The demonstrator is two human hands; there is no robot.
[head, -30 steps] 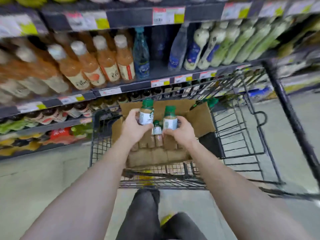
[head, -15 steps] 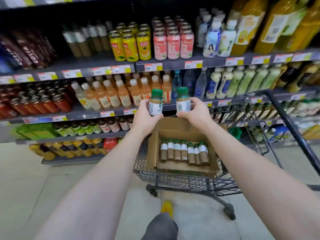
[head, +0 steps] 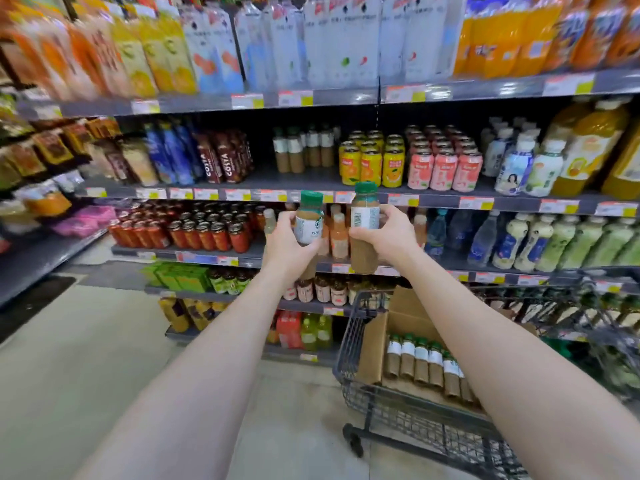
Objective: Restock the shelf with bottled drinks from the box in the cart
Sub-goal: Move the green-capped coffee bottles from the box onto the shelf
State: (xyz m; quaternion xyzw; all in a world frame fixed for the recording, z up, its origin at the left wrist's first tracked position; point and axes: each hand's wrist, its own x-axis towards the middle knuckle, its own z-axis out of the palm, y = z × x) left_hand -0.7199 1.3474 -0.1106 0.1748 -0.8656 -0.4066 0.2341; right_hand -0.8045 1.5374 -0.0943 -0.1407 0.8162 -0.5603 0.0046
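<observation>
The left hand (head: 287,244) grasps one bottle (head: 309,221) and the right hand (head: 386,233) grasps a second bottle (head: 363,216), fingers curled round each body at label height. Both bottles are slim cylinders of clear material filled with tan liquid, with a white wrap label and a ribbed green cap. Each long axis is near vertical, cap up and base below the grip; the two bottles sit just beside each other. Above the grip, matching bottles (head: 304,150) stand on a dark metal shelf (head: 294,183) edged with price tags. Below and to the right of the grip, a brown cardboard box (head: 372,348) with its flaps open holds a row of upright bottles (head: 420,362) inside a grey wire cart (head: 349,341). The floor (head: 86,358) is pale and smooth.
</observation>
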